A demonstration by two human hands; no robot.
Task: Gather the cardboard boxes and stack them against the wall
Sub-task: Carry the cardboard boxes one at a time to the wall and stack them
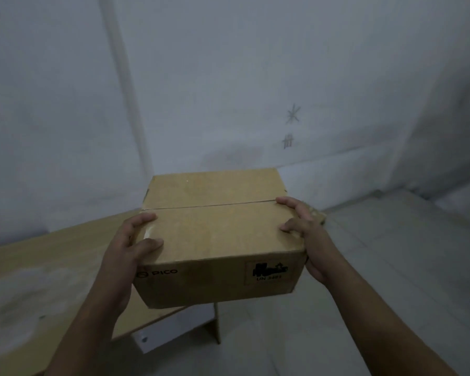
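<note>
A brown cardboard box (217,229) with closed flaps, "PICO" printed on its near side and a black label at the right, is held up in front of me. My left hand (130,245) grips its left side, thumb and fingers over the top edge. On the box's right side, my right hand (307,234) grips with fingers on the top. The box hangs over the right end of a wooden table (38,280), close to the white wall (228,90). Whether its bottom touches the table is hidden.
The table stands at the left against the wall, with one leg (216,324) showing below the box. A pale tiled floor (377,267) spreads to the right. The wall corner (125,85) runs down behind the box, and pencil marks (291,128) sit on the wall.
</note>
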